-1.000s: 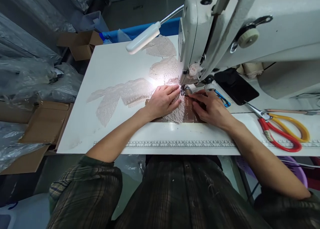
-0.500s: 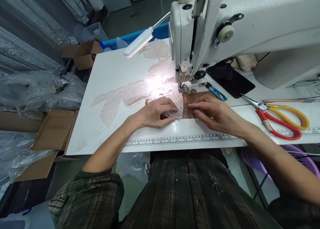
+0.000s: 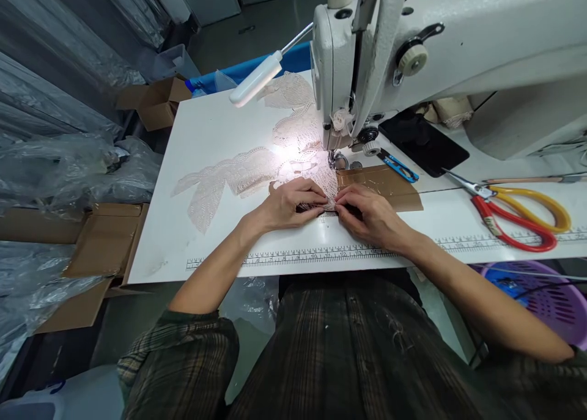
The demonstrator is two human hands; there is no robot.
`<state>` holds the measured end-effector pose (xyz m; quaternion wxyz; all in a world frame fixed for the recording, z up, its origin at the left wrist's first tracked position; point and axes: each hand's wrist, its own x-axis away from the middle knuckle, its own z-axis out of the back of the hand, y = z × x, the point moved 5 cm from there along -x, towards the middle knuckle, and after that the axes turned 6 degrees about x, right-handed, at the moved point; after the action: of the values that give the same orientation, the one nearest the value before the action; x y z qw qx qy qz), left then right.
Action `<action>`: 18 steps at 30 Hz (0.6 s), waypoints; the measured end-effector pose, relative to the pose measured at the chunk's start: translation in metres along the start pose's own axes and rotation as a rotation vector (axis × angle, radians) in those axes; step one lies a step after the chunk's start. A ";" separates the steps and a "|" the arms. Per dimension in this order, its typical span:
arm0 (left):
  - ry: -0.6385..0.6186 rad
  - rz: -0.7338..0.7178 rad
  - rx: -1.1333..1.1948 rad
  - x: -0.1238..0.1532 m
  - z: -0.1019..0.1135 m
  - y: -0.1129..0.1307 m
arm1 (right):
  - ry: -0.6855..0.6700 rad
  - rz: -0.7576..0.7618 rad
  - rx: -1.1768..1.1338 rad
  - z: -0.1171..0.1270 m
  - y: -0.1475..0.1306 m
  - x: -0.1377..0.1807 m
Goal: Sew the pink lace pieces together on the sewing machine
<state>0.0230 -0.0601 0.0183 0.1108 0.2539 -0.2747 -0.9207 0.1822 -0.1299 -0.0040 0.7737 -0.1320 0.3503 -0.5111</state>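
Pale pink lace (image 3: 250, 166) lies spread over the white table, its near right end by the needle of the sewing machine (image 3: 337, 90). My left hand (image 3: 296, 203) pinches the near edge of that lace end between thumb and fingers. Close beside it, my right hand (image 3: 367, 215) has its fingertips closed on the lace's right edge, almost touching the left fingertips. Under my right hand and reaching past it is a flat brown taped strip (image 3: 397, 191). The machine's lamp (image 3: 257, 77) throws a bright spot on the lace.
Right of the needle lie blue thread snips (image 3: 398, 165), a black phone (image 3: 426, 142) and scissors (image 3: 518, 215) with red and yellow handles. A printed ruler (image 3: 293, 258) runs along the table's front edge. Cardboard boxes (image 3: 103, 236) and plastic wrap stand at left; a purple basket (image 3: 557, 310) sits below right.
My right hand has moved left from over the brown strip to the lace edge, uncovering more of the strip. My left hand stays at the lace.
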 end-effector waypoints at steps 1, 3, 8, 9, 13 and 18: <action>-0.004 -0.005 -0.010 0.000 -0.001 0.000 | 0.000 0.001 0.002 0.000 0.000 0.001; -0.001 0.006 -0.022 0.001 -0.002 0.001 | -0.004 0.012 0.019 0.000 0.000 0.002; -0.006 0.177 0.116 0.004 0.001 -0.006 | -0.028 0.051 0.092 -0.001 -0.003 0.004; -0.005 0.209 0.166 0.004 0.002 -0.008 | -0.033 0.054 0.098 -0.002 -0.003 0.004; 0.249 0.306 0.196 0.006 0.013 -0.014 | -0.039 0.063 0.115 -0.003 -0.002 0.004; 0.397 0.210 -0.032 0.006 0.013 -0.007 | -0.009 0.092 0.126 0.000 -0.006 0.006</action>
<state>0.0110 -0.0504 0.0211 0.2618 0.3984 -0.2578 -0.8404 0.1789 -0.1378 -0.0029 0.8047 -0.0689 0.3197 -0.4955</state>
